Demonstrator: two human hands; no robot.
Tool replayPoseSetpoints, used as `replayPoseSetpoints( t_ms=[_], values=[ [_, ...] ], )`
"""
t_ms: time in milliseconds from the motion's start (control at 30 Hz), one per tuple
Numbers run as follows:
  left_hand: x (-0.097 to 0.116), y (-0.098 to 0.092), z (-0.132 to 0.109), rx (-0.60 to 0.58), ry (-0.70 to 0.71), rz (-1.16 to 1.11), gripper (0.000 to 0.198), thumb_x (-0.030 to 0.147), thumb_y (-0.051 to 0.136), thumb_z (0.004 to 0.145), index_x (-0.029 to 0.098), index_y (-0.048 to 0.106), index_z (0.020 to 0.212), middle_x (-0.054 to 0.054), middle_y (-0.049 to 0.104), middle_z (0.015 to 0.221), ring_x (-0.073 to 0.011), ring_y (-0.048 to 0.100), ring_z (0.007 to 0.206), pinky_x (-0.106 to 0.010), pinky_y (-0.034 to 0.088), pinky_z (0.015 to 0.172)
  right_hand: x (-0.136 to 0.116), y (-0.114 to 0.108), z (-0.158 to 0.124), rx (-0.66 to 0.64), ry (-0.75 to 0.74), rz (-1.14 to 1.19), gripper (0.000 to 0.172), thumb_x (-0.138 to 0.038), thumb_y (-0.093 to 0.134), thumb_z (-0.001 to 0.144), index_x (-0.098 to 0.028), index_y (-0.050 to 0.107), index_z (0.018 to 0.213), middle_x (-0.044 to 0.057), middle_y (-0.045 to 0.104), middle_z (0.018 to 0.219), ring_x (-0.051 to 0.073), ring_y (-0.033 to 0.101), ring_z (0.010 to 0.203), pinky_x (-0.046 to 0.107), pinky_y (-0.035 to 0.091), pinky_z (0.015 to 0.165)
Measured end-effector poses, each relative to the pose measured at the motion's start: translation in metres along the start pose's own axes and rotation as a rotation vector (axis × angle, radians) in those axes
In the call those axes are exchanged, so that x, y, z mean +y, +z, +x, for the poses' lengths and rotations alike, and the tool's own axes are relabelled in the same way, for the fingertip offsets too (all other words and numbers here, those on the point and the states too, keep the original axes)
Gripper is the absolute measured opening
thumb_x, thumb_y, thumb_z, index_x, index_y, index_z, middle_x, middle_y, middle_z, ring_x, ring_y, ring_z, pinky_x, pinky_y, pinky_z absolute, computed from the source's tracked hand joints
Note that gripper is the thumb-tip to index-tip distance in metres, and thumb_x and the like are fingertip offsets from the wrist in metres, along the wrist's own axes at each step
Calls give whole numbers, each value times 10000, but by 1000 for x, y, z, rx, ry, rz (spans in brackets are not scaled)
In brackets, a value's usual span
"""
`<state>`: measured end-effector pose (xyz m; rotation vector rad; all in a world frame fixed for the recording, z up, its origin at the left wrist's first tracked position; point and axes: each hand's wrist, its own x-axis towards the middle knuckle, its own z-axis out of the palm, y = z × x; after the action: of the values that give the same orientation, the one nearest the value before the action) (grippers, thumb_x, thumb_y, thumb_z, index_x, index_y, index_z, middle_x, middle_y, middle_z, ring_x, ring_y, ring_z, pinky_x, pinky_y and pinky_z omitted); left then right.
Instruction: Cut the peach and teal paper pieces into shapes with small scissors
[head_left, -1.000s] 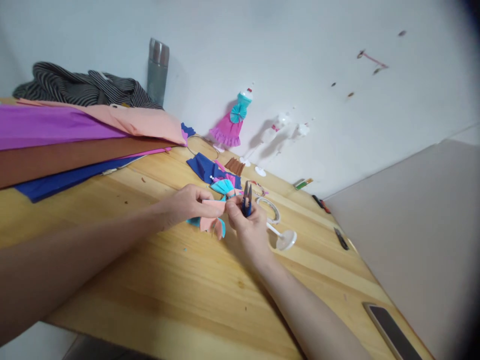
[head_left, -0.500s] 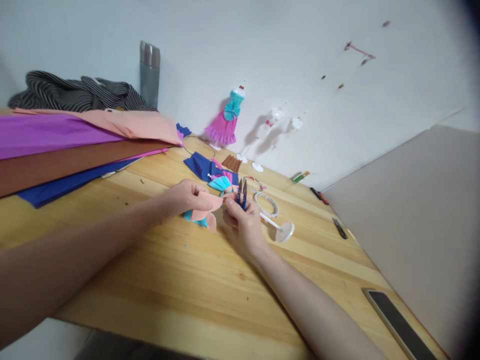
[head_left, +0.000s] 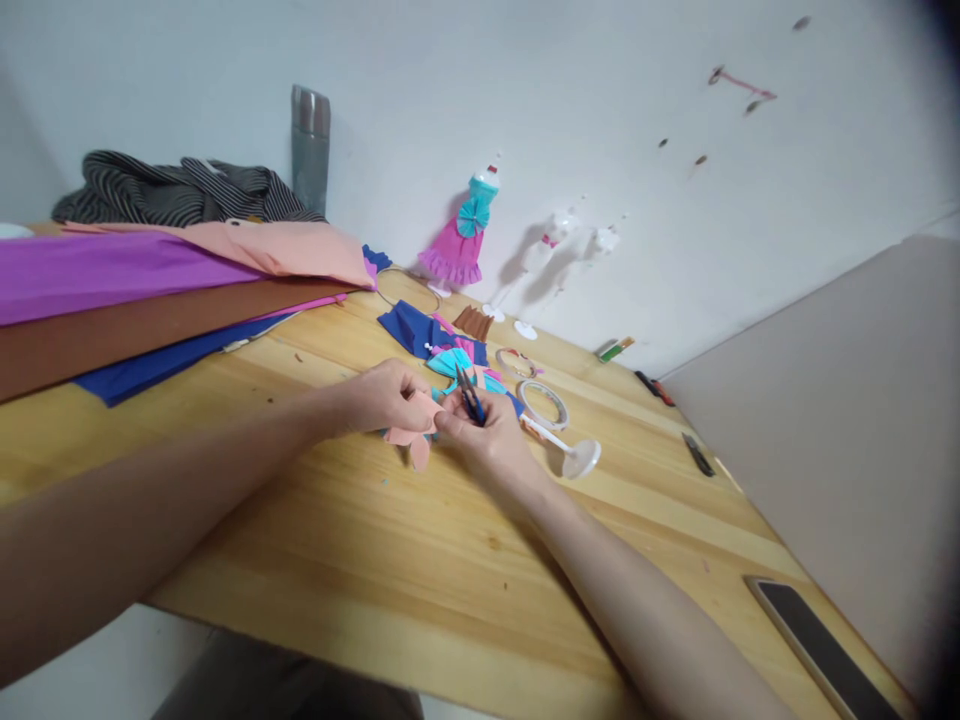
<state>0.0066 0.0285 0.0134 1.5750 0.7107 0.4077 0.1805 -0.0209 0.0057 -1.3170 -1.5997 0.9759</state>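
My left hand (head_left: 388, 395) is closed on a piece of peach paper (head_left: 421, 412) with petal-like lobes hanging below the fingers. My right hand (head_left: 484, 428) holds small blue-handled snips (head_left: 470, 396), blades pointing up and away, and its thumb and fingertips also pinch the right edge of the peach paper. The two hands almost touch. Just beyond them lie a turquoise pleated piece (head_left: 450, 362) and dark blue paper (head_left: 409, 328). To the right of my right hand, a white stand with a round base (head_left: 581, 459) lies on its side.
Tape rolls (head_left: 544, 404) lie right of the hands on the wooden table (head_left: 360, 580). A dressed mini mannequin (head_left: 474, 218) and two bare ones stand by the wall. Large coloured sheets (head_left: 135, 275) cover the left; a phone (head_left: 821, 640) lies at right.
My right hand has moved in against the peach paper and now pinches its edge, with the snips tilted leftward. The paper has turned in my left hand. The view has shifted slightly.
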Motion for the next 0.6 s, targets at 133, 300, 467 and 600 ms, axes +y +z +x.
replayPoseSetpoints(
  t_ms=[133, 300, 467, 600],
  values=[
    [-2, -2, 2, -1, 49, 4, 181, 193, 631, 661, 154, 559, 500, 17, 532, 395, -113, 513, 421, -214, 324, 449, -1, 1, 1, -3, 1, 35, 253, -336, 661, 682, -186, 498, 560, -63, 370, 492, 83, 274, 483, 253, 196, 481],
    [-6, -6, 3, 28, 37, -69, 334, 407, 649, 762, 109, 672, 612, -31, 610, 496, -100, 496, 447, -212, 319, 454, 2, 0, 4, 83, 35, 160, 228, -346, 681, 653, -184, 535, 586, -81, 348, 459, 70, 257, 432, 245, 184, 441],
    [-13, -6, 7, 32, 91, -416, 500, 580, 632, 764, 88, 706, 810, -107, 706, 696, -182, 631, 622, -288, 490, 628, 3, 1, 4, 166, 70, 280, 252, -348, 705, 640, -193, 515, 587, -90, 332, 442, 60, 233, 406, 234, 156, 409],
    [-18, -4, 12, 20, 162, -470, 558, 663, 604, 743, 107, 650, 768, -107, 677, 708, -217, 642, 707, -331, 518, 687, -2, 3, 4, 214, 108, 419, 273, -333, 717, 606, -199, 481, 576, -103, 322, 434, 44, 207, 383, 225, 130, 397]
  ],
)
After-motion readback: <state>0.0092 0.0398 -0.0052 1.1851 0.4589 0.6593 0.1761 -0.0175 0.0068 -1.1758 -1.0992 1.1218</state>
